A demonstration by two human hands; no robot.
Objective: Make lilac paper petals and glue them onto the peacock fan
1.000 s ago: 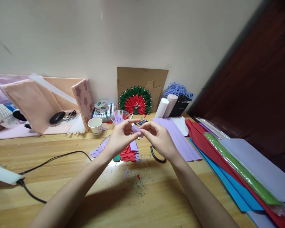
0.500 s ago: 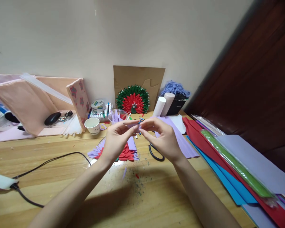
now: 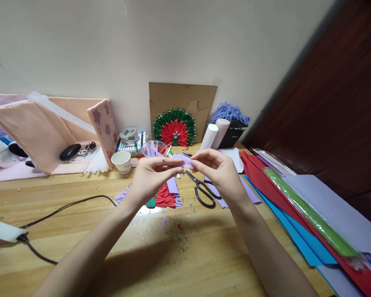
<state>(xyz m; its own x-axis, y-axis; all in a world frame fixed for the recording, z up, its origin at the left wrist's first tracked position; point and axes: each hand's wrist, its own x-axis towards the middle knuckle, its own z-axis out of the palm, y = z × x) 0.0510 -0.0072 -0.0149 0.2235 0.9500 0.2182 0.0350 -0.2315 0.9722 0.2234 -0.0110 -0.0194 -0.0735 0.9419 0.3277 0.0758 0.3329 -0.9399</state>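
Note:
A small piece of purple crepe paper (image 3: 186,160) is stretched between my two hands above the table. My left hand (image 3: 150,175) pinches its left end between thumb and fingers. Its right end is pinched by my right hand (image 3: 221,171). Below and between the hands lie black-handled scissors (image 3: 205,194), partly over a purple paper sheet (image 3: 250,192). Under my left hand is a fan-shaped craft of red and purple paper petals (image 3: 165,196), partly hidden by the hand and wrist.
A red and green peacock craft (image 3: 174,130) leans on cardboard (image 3: 182,93) by the wall. A paper cup (image 3: 121,163), clear bowl (image 3: 154,149) and markers (image 3: 132,146) stand left. Coloured sheets (image 3: 284,218) cover the right side. A black cable (image 3: 80,198) crosses the left.
My hands have moved slightly apart, so more of the purple paper shows between them. The scissors are now more visible. The view has shifted slightly.

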